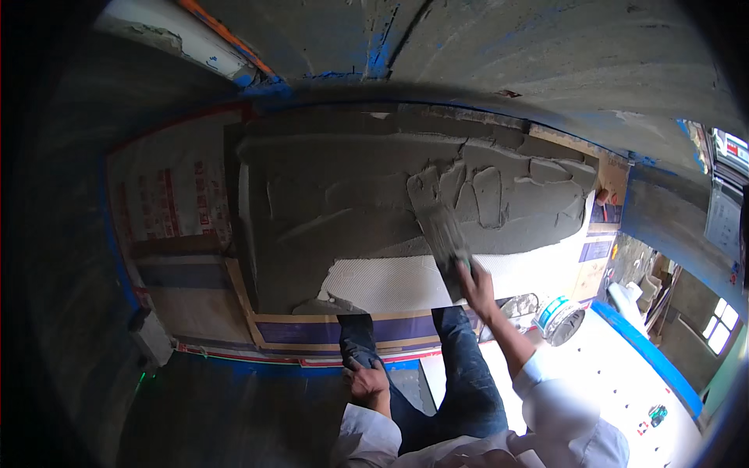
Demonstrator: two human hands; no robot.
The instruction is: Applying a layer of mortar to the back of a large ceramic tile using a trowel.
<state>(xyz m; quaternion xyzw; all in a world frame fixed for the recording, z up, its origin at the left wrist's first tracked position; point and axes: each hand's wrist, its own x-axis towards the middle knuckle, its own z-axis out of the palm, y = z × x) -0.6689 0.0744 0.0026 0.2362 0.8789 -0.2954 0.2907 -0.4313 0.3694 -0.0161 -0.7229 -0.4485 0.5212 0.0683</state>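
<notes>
amid grey walls (499, 54), right hand (477, 287) grips trowel (442, 234) on mortar (343, 207); left hand (370, 383), cannot tell.

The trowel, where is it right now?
In the head view, the trowel is just right of centre, held in the right hand, its far end over the grey mortar and its near end over the white textured sheet.

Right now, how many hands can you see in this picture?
2: the right hand is on the trowel, near the white textured sheet; the left hand is by the left trouser leg. No others show.
</notes>
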